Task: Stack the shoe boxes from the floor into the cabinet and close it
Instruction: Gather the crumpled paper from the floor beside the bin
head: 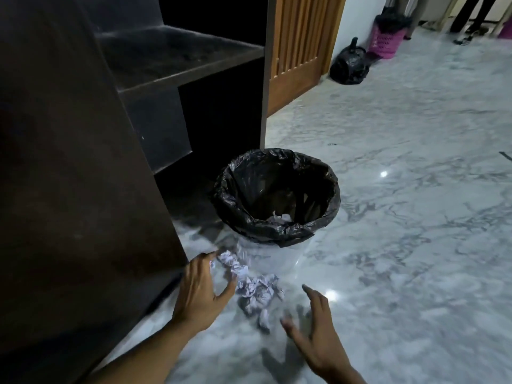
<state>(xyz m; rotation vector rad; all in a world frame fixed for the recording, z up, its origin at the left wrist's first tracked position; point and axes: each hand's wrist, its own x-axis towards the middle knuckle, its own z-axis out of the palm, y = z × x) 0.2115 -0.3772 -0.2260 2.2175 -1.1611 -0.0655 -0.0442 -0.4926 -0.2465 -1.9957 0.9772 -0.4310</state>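
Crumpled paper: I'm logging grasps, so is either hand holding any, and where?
The right hand is open, empty. The left hand curls beside a paper ball; whether it grips cannot be told.

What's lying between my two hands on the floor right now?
In the head view, crumpled paper wads lie on the marble floor between the left hand and the right hand. No shoe box is there.
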